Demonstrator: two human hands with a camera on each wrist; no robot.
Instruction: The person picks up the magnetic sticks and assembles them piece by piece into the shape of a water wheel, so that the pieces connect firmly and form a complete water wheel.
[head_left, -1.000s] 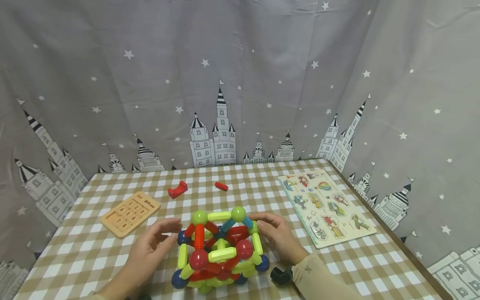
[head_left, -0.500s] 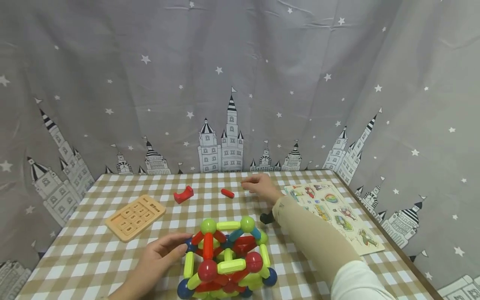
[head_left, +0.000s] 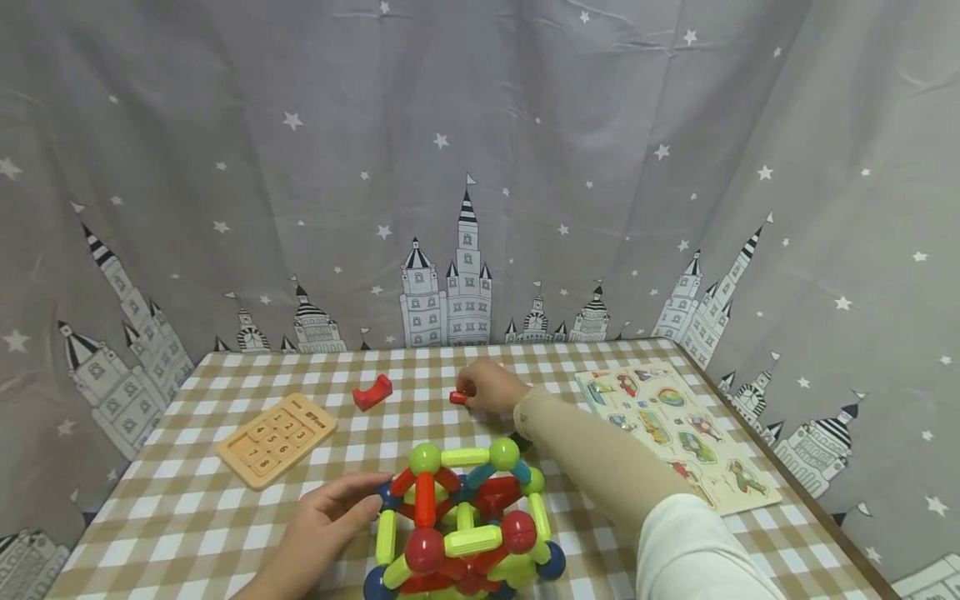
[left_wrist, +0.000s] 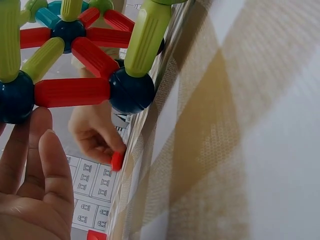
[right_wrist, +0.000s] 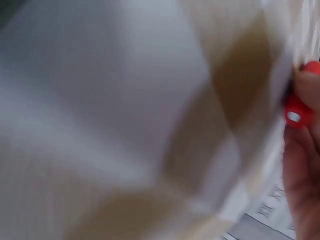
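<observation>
A ball-and-stick magnetic structure (head_left: pixel 472 542) of green, red and blue balls joined by coloured rods stands at the table's near side. My left hand (head_left: pixel 330 521) is at its left side. In the left wrist view the fingertips meet a dark blue ball (left_wrist: pixel 15 97), with the fingers nearly straight. Beyond the structure, my right hand (head_left: pixel 491 390) pinches a short red magnetic rod (head_left: pixel 458 397) close to the tablecloth. The right wrist view shows the red rod (right_wrist: pixel 296 112) between thumb and finger, a pale dot on its end.
A red curved block (head_left: pixel 372 392) lies left of the right hand. A wooden number slide puzzle (head_left: pixel 277 440) is at the left. On the right lies a picture peg board (head_left: pixel 720 492), partly behind the right sleeve. A grey castle-print curtain (head_left: pixel 570 208) hangs behind the checked table.
My right hand has left the structure's right side, reached forward across the table and gripped the red rod. The left hand stays beside the structure. The head view has shifted slightly.
</observation>
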